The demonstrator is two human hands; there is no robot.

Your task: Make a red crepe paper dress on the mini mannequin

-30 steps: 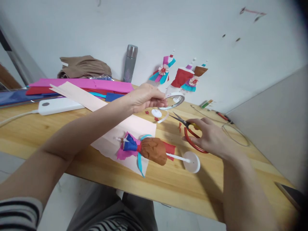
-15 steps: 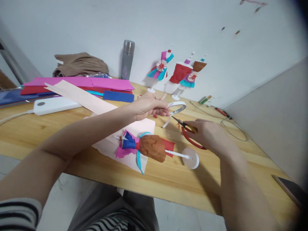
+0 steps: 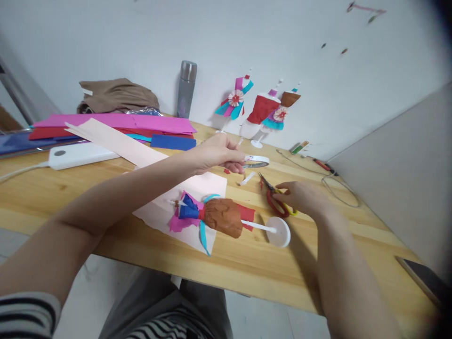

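My left hand (image 3: 224, 153) is closed on a roll of white tape (image 3: 257, 161), held above the table. Just below its fingertips is a short white strip of tape (image 3: 248, 178); whether it touches the fingers I cannot tell. My right hand (image 3: 300, 195) has its fingers at the handles of scissors (image 3: 275, 200), which are low at the tabletop with the blades pointing away to the left. Nearer me lies a small white dress stand (image 3: 280, 231) on its side, wearing a brown paper skirt (image 3: 224, 217) and a blue top (image 3: 189, 207).
Pale pink paper (image 3: 212, 183) lies under the figure. Behind stand several dressed figures, one in red (image 3: 263, 109), and a grey flask (image 3: 187, 89). Folded coloured paper (image 3: 116, 121) and a white power strip (image 3: 83, 154) are left. A phone (image 3: 422, 278) and a cable (image 3: 342, 200) are right.
The scissors have moved down from the tape to the tabletop with my right hand, whose grip has loosened. The tape roll has tilted flatter, and the white strip has shifted slightly.
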